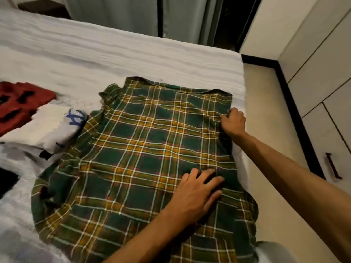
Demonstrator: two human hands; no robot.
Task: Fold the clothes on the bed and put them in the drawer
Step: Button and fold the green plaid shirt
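Head view: red garment (20,103) and white garment (43,128) beside plaid shirt (144,149)

White bed (133,54), green plaid shirt (142,149) spread flat, red garment (20,103), white garment (43,128) beside

A bedroom in a home is showing here. A bed (117,54) with white bedding is filling most of the view, with clothes (144,149) lying across it. Pale wardrobe doors and a drawer front with a dark handle (332,165) are lining the right wall, and grey-green curtains (114,14) are hanging beyond the bed's far edge.
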